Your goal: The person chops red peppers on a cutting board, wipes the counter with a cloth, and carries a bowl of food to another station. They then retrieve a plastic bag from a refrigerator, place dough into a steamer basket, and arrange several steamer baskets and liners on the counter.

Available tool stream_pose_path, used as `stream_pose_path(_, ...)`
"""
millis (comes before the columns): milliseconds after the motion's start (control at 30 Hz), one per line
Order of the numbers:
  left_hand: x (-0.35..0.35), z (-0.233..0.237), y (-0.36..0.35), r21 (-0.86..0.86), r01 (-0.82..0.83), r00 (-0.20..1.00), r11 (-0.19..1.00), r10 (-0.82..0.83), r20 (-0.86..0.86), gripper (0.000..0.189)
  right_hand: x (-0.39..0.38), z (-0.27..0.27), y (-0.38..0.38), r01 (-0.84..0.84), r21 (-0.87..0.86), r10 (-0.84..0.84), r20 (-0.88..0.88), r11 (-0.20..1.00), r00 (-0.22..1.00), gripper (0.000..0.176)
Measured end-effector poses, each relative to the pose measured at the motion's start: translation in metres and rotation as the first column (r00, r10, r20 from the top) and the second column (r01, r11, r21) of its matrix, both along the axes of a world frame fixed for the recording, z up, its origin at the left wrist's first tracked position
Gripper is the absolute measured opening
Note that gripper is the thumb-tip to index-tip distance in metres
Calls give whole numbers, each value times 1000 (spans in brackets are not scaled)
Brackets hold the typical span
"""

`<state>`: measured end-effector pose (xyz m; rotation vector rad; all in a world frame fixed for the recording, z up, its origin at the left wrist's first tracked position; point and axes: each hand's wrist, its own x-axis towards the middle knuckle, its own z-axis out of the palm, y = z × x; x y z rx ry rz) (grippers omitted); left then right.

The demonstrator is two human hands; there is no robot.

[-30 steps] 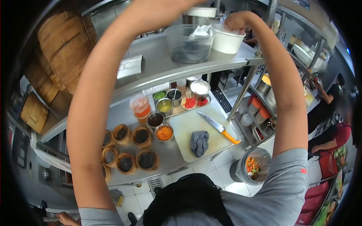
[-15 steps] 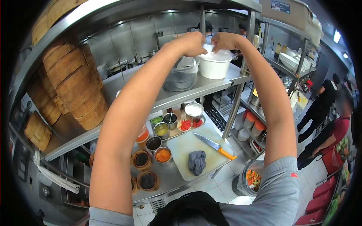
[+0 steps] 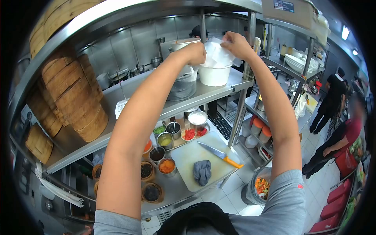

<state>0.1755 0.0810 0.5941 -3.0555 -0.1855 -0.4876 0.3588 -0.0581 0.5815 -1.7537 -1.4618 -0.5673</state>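
A white tub (image 3: 214, 76) stands on the raised steel shelf, with thin white sheeting (image 3: 219, 55) lifted above its mouth. My left hand (image 3: 196, 53), fingers closed, is at the sheeting's left edge. On the other side my right hand (image 3: 237, 45) pinches the sheeting's upper right part. Left of the white tub sits a clear tub (image 3: 183, 87), partly hidden by my left forearm. Below on the counter, a white cutting board (image 3: 184, 164) carries a grey cloth (image 3: 202, 172) and an orange-handled knife (image 3: 221, 154).
Bamboo steamers (image 3: 76, 98) are stacked at the left of the shelf. Metal containers of toppings (image 3: 167, 166) stand beside the board. A bin of scraps (image 3: 261, 188) is on the floor. Two people stand at the right; another is behind the shelf.
My hands have moved farther apart and the white sheeting is raised higher over the tub. The whole view has shifted slightly.
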Motion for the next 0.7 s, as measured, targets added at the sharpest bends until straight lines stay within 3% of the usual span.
stream_pose_path(67,12,-10,13,-54,29,999,998,-30,-16,19,-4,-4,-4,108,98,-99,-90,989,991,30)
stream_pose_path(133,22,-10,24,169,101,985,980,-74,-157,24,2,-11,-4,118,168,-105,-80,979,991,31)
stream_pose_path(167,21,-9,26,168,100,985,981,-73,-159,24,7,-15,-3,126,239,-112,-69,963,991,31)
stream_pose_path(233,18,1,24,132,47,996,990,-37,-83,27,16,-19,0,103,238,-70,-144,966,987,32)
stream_pose_path(267,12,6,9,-25,-68,993,997,71,93,31,18,-20,0,81,240,-28,-216,968,976,32)
stream_pose_path(300,11,8,7,-25,-65,994,998,67,90,31,19,-22,-1,85,240,-31,-219,967,975,32)
stream_pose_path(367,10,12,12,-205,6,932,979,69,356,37,12,-21,-1,6,222,75,-355,975,932,30)
stream_pose_path(400,13,13,12,-243,-4,923,970,97,373,39,9,-21,1,6,221,75,-356,975,932,30)
stream_pose_path(533,15,8,-4,-308,-64,954,949,149,262,39,-1,-23,11,-207,97,229,-411,974,883,27)
stream_pose_path(567,20,5,-2,-216,-112,971,970,153,182,38,-4,-22,14,-297,55,291,-433,953,853,27)
stream_pose_path(600,22,3,1,-118,-152,981,981,164,101,37,-6,-22,16,-280,26,264,-426,960,865,29)
stream_pose_path(700,30,-3,12,-89,-179,966,980,193,173,34,-13,-23,17,-272,-68,216,-436,960,873,35)
